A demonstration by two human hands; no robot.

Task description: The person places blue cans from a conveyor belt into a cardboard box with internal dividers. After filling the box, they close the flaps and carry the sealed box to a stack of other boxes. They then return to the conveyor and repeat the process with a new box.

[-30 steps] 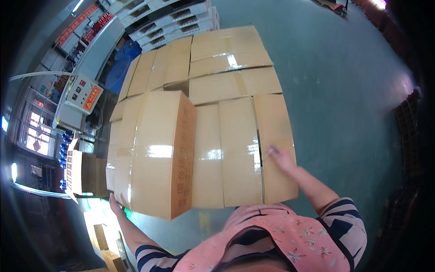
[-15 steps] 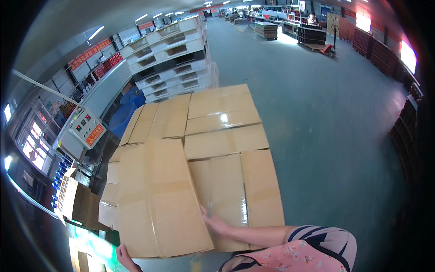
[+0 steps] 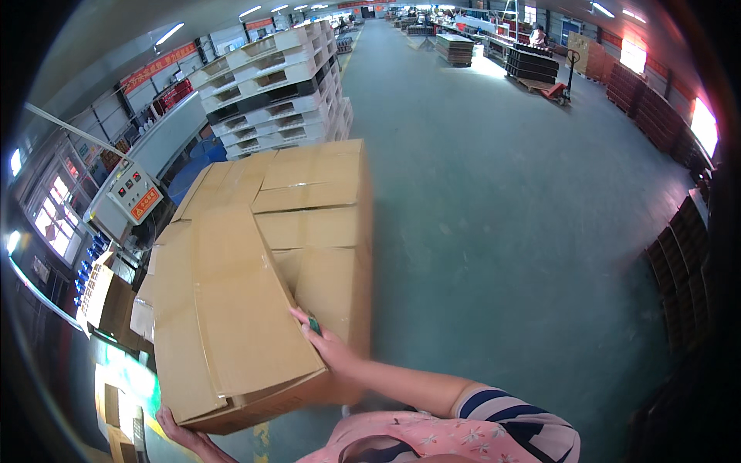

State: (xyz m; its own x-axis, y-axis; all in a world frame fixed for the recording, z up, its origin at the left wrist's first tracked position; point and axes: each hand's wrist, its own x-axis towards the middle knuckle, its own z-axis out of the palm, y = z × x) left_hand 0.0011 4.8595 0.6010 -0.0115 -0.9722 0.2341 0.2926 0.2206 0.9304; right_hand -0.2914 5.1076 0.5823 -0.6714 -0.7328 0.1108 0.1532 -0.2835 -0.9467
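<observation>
Left hand (image 3: 177, 434): cupped at the box (image 3: 239, 301)'s near-left corner; fingertips hidden, so I can't tell if they pinch.
Box: I see it askew over the stack (image 3: 307, 228)'s near left.
Right hand (image 3: 330, 346): against the box's right edge, above the stack, probably steadying it; grip unclear to me.

Your head-worn fisheye camera looks forward and down from close above the brown rectangular cardboard boxes (image 3: 309, 225), out across the smooth green-grey floor (image 3: 494, 247).
</observation>
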